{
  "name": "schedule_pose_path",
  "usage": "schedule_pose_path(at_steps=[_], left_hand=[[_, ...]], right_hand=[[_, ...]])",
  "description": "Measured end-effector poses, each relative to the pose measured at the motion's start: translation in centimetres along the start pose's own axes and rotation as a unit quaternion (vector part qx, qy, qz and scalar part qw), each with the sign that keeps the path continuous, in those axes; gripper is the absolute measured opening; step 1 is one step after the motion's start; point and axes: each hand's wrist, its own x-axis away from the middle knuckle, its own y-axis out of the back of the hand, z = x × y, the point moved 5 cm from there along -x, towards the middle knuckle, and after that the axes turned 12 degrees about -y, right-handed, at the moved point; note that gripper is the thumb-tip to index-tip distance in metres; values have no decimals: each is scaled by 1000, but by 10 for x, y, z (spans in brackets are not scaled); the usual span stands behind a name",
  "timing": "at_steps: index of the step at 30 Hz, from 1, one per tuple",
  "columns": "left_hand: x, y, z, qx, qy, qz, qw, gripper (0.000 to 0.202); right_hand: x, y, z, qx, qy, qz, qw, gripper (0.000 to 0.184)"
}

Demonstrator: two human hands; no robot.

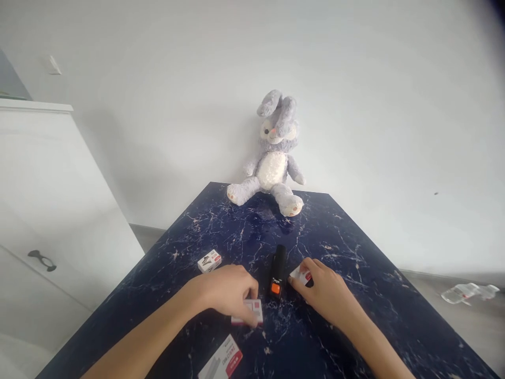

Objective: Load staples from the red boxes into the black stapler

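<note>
— On the dark marbled counter [355, 316], close to the near edge, what does the left hand [226, 289] have?
— It has a white and red box [252, 308]. The grip is narrow, with the fingers curled down over the top of the box. The box lies flat on the counter.
— And the right hand [327, 292]?
— Its grip is narrow too. The fingertips pinch a second small box [300, 273], which is a little tilted. I cannot tell if this box touches the counter.
— What is between the two hands?
— A black stapler [277, 271] with an orange end. It lies along the counter and points away from the person, just beside both hands.
— Are other things near?
— Yes. A third box [209, 260] sits apart, to the left and beyond the left hand. A flat pack [223, 360] lies at the near edge, below the left wrist. At the far end a grey plush rabbit [274, 158] sits against the white wall, and a white cabinet [47, 200] stands at the left.
</note>
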Motion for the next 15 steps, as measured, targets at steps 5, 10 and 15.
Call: schedule_pose_path(at_steps=[5, 10, 15], left_hand=[[-2, 0, 19, -71, 64, -122, 988, 51], [-7, 4, 25, -131, 52, -177, 974, 57], [-6, 21, 33, -226, 67, -319, 918, 50]], right_hand=[[7, 24, 9, -42, -3, -137, 990, 31], [50, 30, 46, -138, 185, -209, 950, 39], [77, -10, 98, -54, 254, -79, 962, 30]])
